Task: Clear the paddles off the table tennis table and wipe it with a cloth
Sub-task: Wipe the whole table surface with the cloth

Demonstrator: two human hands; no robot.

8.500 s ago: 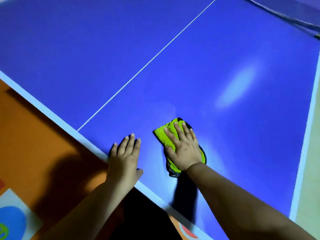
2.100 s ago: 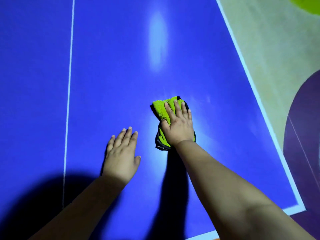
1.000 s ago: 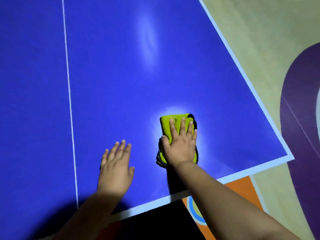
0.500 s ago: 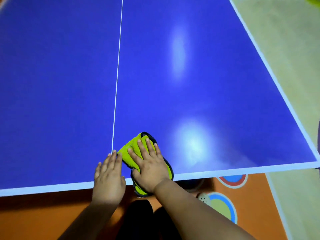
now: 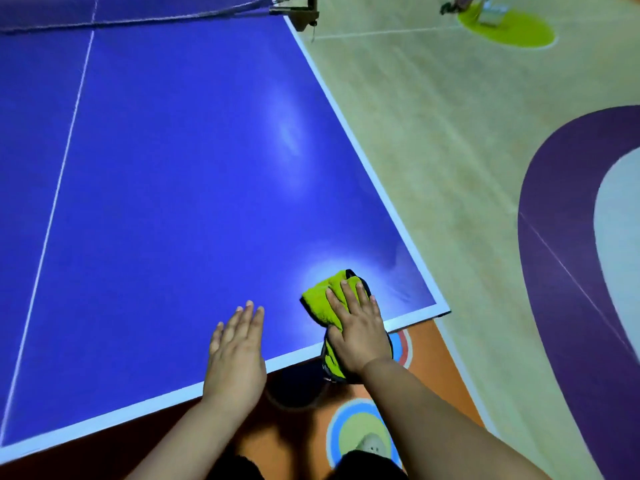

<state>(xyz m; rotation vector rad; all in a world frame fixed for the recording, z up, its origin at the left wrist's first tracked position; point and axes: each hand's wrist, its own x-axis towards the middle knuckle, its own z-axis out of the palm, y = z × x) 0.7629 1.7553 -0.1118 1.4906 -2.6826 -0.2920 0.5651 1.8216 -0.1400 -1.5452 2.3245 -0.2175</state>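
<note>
A blue table tennis table (image 5: 180,188) with white lines fills the left and middle of the head view. A folded lime-green cloth (image 5: 320,299) with a dark edge lies at the table's near right corner, part of it hanging over the near edge. My right hand (image 5: 358,327) presses flat on the cloth with straight fingers. My left hand (image 5: 237,351) rests flat on the table top beside it, fingers straight, holding nothing. No paddles are in view.
The net (image 5: 138,15) and its clamp post (image 5: 301,12) run across the far end. Right of the table lies a pale wooden floor (image 5: 450,140) with a purple curved band. An orange mat (image 5: 429,362) with round markings lies below the near edge.
My right hand has slid the cloth from near the centre line along the near edge to the right corner. My left hand followed to the right.
</note>
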